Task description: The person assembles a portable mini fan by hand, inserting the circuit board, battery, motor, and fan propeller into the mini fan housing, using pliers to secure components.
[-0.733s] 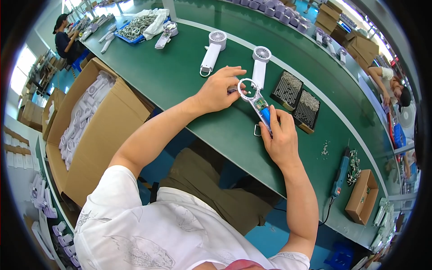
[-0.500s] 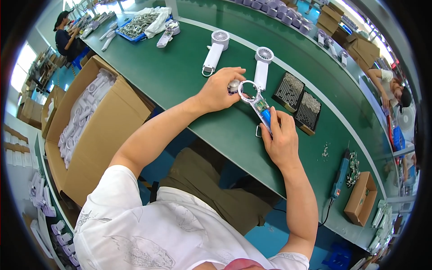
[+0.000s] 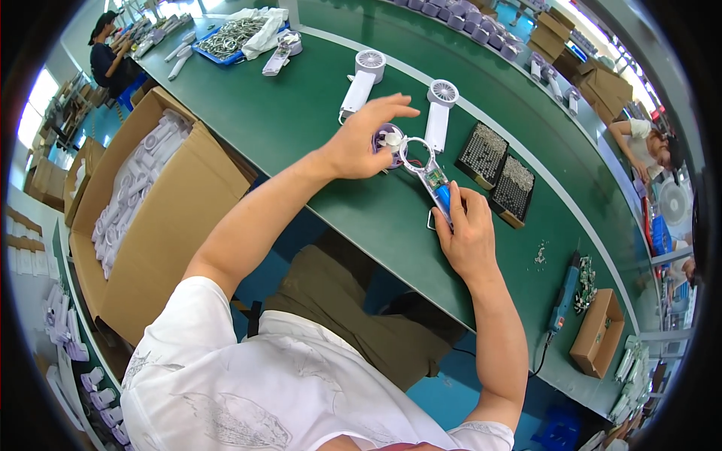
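The head view looked down on a long green table point(image 3: 301, 128) that curved away toward the upper right of a workshop with a blue floor. Near its middle lay an opened handheld fan point(image 3: 425, 174), its white shell bared to show a small circuit board and a blue cell in the handle. The right hand point(image 3: 470, 237) pressed its grip together on that handle, thumb and fingers pinching the blue part. The left hand point(image 3: 365, 139) hovered at the fan's round head with a small white impeller on a purple piece point(image 3: 389, 141) under its thumb and forefinger, the other fingers spread wide.

Just beyond lay two finished white fans point(image 3: 440, 113), side by side, heads pointing away. To the right stood two dark trays of screws point(image 3: 498, 169), one beside the other. Farther right a blue electric screwdriver point(image 3: 562, 297) lay near the table's edge, next to a small open brown box point(image 3: 598, 334).

On the left, beside the person's knee, stood a large open cardboard carton point(image 3: 158, 240) filled with white fan parts. At the far left end a blue tray of metal pieces point(image 3: 233, 37) sat on the table, near a seated person point(image 3: 105, 56) in dark clothes. More brown cartons point(image 3: 594, 83) were stacked along the far side.
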Demonstrator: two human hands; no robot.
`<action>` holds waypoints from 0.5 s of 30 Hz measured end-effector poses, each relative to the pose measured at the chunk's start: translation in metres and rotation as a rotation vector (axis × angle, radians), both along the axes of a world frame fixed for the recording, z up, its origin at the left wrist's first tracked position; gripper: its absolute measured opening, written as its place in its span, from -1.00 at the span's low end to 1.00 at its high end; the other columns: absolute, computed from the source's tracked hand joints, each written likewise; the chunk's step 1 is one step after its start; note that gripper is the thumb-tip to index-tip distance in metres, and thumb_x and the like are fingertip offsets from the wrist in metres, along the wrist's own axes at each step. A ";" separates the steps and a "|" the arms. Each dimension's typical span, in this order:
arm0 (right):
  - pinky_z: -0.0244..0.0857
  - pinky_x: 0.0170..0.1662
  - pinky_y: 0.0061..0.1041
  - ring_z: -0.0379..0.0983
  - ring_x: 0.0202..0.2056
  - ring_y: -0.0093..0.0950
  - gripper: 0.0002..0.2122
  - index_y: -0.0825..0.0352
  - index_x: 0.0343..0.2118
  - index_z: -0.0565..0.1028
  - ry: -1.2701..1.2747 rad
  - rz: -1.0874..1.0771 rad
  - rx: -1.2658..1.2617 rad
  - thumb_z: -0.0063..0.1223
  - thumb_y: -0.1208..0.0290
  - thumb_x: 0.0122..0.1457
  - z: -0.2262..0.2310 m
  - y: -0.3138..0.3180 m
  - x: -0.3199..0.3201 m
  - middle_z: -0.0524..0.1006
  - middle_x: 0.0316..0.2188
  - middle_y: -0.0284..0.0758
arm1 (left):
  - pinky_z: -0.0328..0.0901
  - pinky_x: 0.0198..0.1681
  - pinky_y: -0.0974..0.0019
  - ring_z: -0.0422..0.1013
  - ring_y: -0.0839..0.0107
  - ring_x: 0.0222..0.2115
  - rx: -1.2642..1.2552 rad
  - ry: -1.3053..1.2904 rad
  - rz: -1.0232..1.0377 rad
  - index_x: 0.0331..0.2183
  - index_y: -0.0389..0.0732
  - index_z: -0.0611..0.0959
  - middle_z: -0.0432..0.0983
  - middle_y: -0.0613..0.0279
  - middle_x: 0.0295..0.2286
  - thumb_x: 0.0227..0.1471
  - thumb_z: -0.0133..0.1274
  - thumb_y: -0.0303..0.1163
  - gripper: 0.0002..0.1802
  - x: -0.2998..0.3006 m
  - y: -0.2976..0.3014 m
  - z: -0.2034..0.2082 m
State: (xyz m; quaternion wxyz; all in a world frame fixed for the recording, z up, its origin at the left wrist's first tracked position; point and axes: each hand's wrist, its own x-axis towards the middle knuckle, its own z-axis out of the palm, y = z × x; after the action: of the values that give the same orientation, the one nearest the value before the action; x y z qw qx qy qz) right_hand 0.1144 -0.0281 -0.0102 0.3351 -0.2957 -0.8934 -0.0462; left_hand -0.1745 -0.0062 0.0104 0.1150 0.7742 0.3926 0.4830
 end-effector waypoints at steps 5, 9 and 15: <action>0.38 -0.06 -0.21 0.46 -0.15 -0.14 -0.50 0.61 0.06 0.48 -0.002 0.008 -0.005 0.33 0.50 0.06 0.004 -0.003 -0.002 0.49 -0.11 -0.07 | 0.12 0.36 0.01 0.08 -0.06 0.36 0.019 0.407 -0.022 -0.25 -0.14 0.77 0.33 -0.06 0.25 -0.13 0.24 -0.44 -0.71 0.011 0.028 0.047; 0.39 -0.06 -0.21 0.45 -0.14 -0.14 -0.49 0.61 0.06 0.48 -0.005 -0.004 -0.007 0.35 0.51 0.04 0.003 -0.003 0.003 0.48 -0.11 -0.07 | 0.19 0.33 -0.01 0.03 -0.06 0.38 -0.146 0.756 -0.191 -0.44 -0.14 0.83 0.30 -0.10 0.27 -0.16 0.29 -0.41 -0.88 0.036 0.050 0.070; 0.38 -0.06 -0.22 0.45 -0.15 -0.14 -0.48 0.61 0.07 0.47 -0.008 -0.006 -0.017 0.35 0.49 0.04 0.004 -0.003 0.004 0.48 -0.11 -0.06 | 0.11 0.36 -0.19 -0.04 -0.12 0.41 -0.244 1.115 -0.213 -0.38 -0.05 0.86 0.26 -0.08 0.30 -0.16 0.29 -0.46 -0.81 0.053 0.048 0.076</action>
State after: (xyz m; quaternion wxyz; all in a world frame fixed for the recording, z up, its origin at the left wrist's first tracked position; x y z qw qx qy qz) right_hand 0.1184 -0.0311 -0.0064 0.3290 -0.3008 -0.8942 -0.0406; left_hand -0.1216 0.0415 0.0867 0.0274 0.9280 0.3666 -0.0609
